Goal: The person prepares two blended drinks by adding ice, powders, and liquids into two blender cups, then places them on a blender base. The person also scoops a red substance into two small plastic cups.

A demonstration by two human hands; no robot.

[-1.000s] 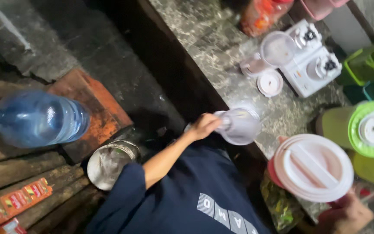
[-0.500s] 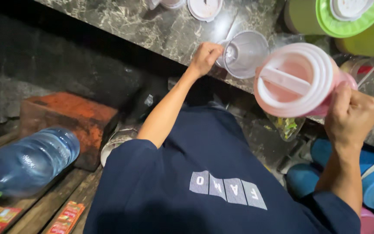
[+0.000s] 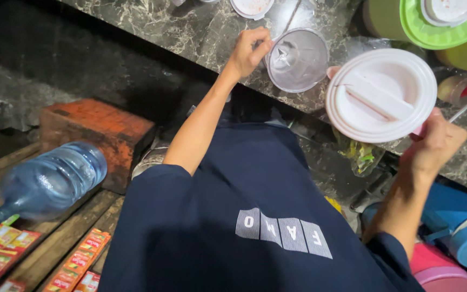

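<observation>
Two hands work at marble counter (image 3: 190, 32). Risk: blender jar (image 3: 297, 59) sits near counter edge; a sideways tug could tip it off. Left hand (image 3: 248, 50), fingers curled shut on jar's rim/handle. Right of jar, right hand (image 3: 433, 146) clamped on handle of pink pitcher w/ white lid (image 3: 380, 94), held near counter edge.
</observation>
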